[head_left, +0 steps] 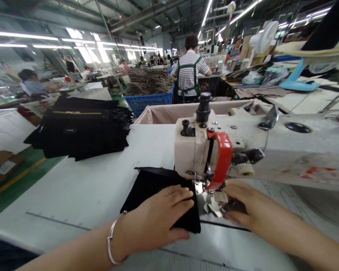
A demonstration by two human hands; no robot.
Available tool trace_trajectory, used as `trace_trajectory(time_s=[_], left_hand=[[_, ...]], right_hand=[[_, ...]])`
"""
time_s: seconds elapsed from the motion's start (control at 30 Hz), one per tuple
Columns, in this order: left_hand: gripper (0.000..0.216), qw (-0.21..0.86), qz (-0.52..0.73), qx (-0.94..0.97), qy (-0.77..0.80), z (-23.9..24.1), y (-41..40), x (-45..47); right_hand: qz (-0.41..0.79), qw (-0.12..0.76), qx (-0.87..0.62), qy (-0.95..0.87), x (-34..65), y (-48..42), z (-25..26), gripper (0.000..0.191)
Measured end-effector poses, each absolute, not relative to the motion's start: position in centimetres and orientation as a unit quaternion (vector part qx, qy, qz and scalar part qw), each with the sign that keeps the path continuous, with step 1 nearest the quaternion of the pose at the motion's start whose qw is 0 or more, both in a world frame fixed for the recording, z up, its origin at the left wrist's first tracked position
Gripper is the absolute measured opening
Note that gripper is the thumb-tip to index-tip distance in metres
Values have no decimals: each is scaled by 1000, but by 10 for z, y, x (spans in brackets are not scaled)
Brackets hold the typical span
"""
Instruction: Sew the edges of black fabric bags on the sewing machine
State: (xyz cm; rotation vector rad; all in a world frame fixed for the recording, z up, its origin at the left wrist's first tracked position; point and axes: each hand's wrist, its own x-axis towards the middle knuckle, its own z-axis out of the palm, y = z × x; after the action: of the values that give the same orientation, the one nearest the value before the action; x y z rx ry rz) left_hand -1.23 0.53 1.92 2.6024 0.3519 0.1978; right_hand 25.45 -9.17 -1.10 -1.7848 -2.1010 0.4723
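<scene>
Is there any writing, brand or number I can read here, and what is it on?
No text is legible.
Sewing machine: red marks on its arm, too smeared to read.
Cardboard box: white label, too small to read.
Table: faint ruler lines, no readable numbers.

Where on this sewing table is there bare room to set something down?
Bare white table lies between the stack of black pieces and the black fabric under the left hand. It is crowded around the sewing machine, where the right hand works.

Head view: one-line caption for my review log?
Left hand flat on black fabric, right hand at the sewing machine needle.
</scene>
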Motion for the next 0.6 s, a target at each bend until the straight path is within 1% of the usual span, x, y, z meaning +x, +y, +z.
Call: trace_trajectory(time_s=[0.03, 0.1, 0.17, 0.23, 0.3, 0.37, 0.43, 0.53, 0.6], left_hand=[[58, 250, 72, 957, 128, 19, 4, -14], [44, 251, 71, 956, 137, 16, 2, -14], [48, 246, 75, 953, 160, 12, 0, -13], [56, 232, 84, 954, 171, 8, 0, -11], [53, 235, 106, 949, 182, 5, 3, -10], [44, 253, 134, 937, 199, 6, 8, -11], [42, 245, 137, 940, 193, 7, 12, -13], [45, 151, 77, 980, 102, 7, 11, -13], [43, 83, 46, 994, 60, 5, 7, -12]], right_hand=[[149, 167, -667, -710, 249, -86, -18, 9], [100, 164, -726, -661, 238, -76, -29, 16], [68, 193, -723, -660, 228, -74, -31, 15], [80, 246, -653, -712, 223, -79, -25, 11], [119, 284, -555, -773, 219, -87, -15, 16], [155, 279, -484, -815, 214, -93, -8, 19], [176, 257, -461, -831, 209, -95, -5, 18], [183, 252, -466, -828, 202, -95, -7, 18], [175, 258, -469, -826, 199, -95, -10, 19]])
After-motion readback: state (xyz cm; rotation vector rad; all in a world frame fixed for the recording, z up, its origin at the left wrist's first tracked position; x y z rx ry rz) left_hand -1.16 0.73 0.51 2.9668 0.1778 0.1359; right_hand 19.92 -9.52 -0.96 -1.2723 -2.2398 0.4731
